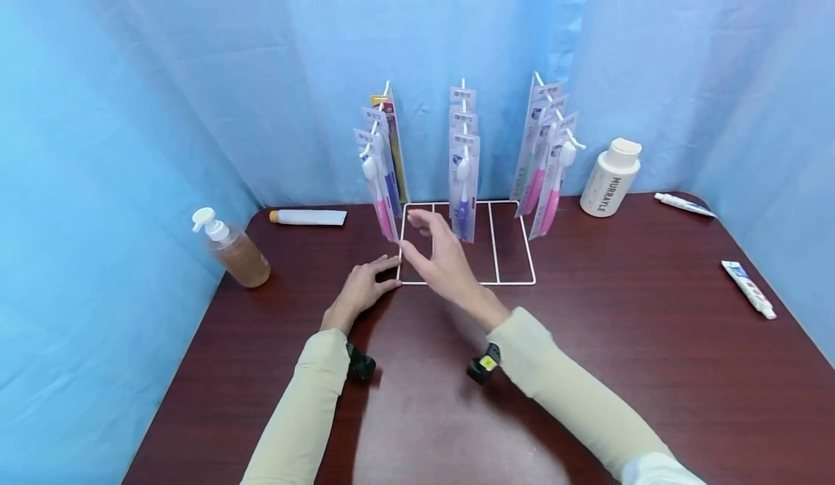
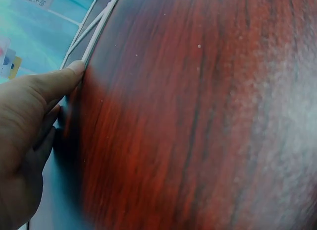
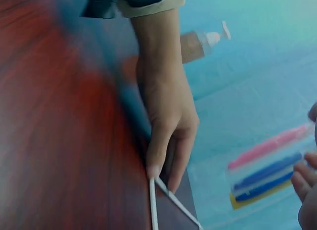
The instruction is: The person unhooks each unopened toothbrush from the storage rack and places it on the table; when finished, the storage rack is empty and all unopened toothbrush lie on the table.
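A white wire display rack stands on the table, with packaged toothbrushes hanging from three hooks. My left hand rests at the rack's front left corner, its thumb and fairly straight fingers touching the wire. My right hand hovers over the left part of the base, thumb and fingers apart, holding nothing. Closest to it is a pink toothbrush pack on the left hook. A purple toothbrush pack hangs at the front of the middle hook, and another pink toothbrush pack on the right one.
To the left stand a pump bottle of amber liquid and a white tube with an orange cap. A white bottle leans right of the rack. Two toothpaste tubes lie near the right edge. Blue curtain surrounds the table.
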`<action>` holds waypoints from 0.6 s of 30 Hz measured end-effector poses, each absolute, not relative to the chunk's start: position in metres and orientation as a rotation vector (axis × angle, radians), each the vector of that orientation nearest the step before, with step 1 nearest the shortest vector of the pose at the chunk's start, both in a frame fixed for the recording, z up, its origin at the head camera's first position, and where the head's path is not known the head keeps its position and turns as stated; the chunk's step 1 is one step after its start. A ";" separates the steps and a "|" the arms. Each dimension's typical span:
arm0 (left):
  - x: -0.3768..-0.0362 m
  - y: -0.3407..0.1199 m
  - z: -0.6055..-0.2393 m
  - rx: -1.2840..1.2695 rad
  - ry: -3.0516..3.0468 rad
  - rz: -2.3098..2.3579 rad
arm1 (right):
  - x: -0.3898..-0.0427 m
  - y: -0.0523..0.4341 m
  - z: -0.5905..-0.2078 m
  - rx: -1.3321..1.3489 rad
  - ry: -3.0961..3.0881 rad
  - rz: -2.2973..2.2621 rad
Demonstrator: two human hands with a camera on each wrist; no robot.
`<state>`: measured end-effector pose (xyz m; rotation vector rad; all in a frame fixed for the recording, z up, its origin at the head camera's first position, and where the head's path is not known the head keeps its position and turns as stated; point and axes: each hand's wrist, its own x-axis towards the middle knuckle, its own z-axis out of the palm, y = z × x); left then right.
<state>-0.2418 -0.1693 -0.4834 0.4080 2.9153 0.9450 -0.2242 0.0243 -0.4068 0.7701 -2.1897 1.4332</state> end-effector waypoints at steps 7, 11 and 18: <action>-0.242 -0.167 -0.485 0.368 2.914 0.942 | -0.252 -0.010 -0.401 0.610 -2.253 1.524; -0.241 -0.167 -0.484 0.361 2.927 0.942 | -0.263 -0.019 -0.396 0.575 -2.277 1.496; -0.241 -0.169 -0.484 0.403 2.928 0.944 | -0.263 -0.012 -0.393 0.604 -2.214 1.493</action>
